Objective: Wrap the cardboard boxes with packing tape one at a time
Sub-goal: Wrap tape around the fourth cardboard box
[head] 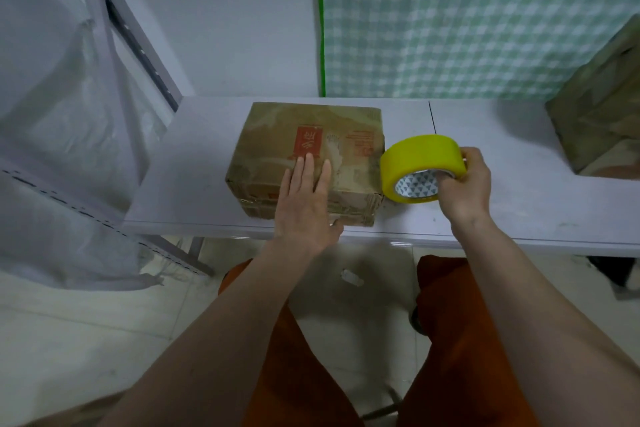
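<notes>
From the head view, a white table (194, 163) stands against a wall hung with a green checked cloth (467, 17), with clear plastic sheeting (62, 121) over a metal rack off to the left of the left hand (306, 204), and nothing lies between the hands and their work. The left hand's fingers (308, 170) lie straight and flat on top of the cardboard box (308, 146), while just to their right the right hand (465, 184) grips the yellow tape roll (420, 166), fingers curled into its core and thumb over the rim, the roll touching the box's right side. Two boxes show: the one under the left fingers, and a second box (599, 107) well apart to the right of the right hand; there is one tape roll.
</notes>
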A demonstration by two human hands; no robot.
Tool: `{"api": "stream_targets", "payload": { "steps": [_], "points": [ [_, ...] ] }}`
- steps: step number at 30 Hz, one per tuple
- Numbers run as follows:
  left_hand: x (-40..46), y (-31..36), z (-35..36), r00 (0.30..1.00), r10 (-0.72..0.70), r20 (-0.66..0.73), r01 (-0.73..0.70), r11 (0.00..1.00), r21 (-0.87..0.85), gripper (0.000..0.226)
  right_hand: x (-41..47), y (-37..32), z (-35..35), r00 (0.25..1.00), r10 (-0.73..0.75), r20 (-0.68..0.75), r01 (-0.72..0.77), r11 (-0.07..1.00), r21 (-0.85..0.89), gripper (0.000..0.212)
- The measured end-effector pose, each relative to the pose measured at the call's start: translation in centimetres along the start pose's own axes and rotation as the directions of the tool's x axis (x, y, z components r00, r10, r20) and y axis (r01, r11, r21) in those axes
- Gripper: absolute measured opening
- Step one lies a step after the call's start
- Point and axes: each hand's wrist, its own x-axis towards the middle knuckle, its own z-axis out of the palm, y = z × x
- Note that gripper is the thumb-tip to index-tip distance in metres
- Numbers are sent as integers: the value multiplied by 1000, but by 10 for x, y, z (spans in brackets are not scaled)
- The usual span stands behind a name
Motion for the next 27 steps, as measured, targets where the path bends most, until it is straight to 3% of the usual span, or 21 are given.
{"api": "stream_targets", "payload": {
  "steps": [9, 12, 15, 17, 20, 23, 25, 27],
  "points": [
    [4, 12, -2, 998, -30, 58, 24, 994, 105, 109, -7, 36, 5, 984, 168, 62, -176, 971, 162, 28],
    [6, 4, -6, 999, -10, 37, 11, 1000, -19, 113, -3, 41, 8, 967, 247, 66, -256, 937, 238, 33],
    [7, -18, -13, 986, -167, 8, 166, 977, -135, 112, -1, 46, 14, 899, 429, 92, -426, 804, 414, 41],
    [9, -37, -14, 942, -337, 9, 334, 930, -152, 101, -6, 47, 19, 851, 498, 163, -500, 678, 538, 32],
    [15, -59, -15, 895, -440, 81, 445, 862, -244, 84, -14, 41, 30, 800, 517, 304, -552, 437, 710, 20],
    [20, -66, -11, 877, -474, 81, 477, 837, -267, 86, -18, 38, 45, 759, 498, 419, -565, 186, 804, 16],
    [20, -69, -8, 870, -486, 84, 488, 825, -284, 88, -20, 34, 54, 755, 491, 434, -577, 186, 795, 20],
    [20, -74, -8, 862, -496, 109, 502, 803, -321, 89, -24, 31, 61, 772, 465, 433, -597, 296, 746, 28]
  ]
}}
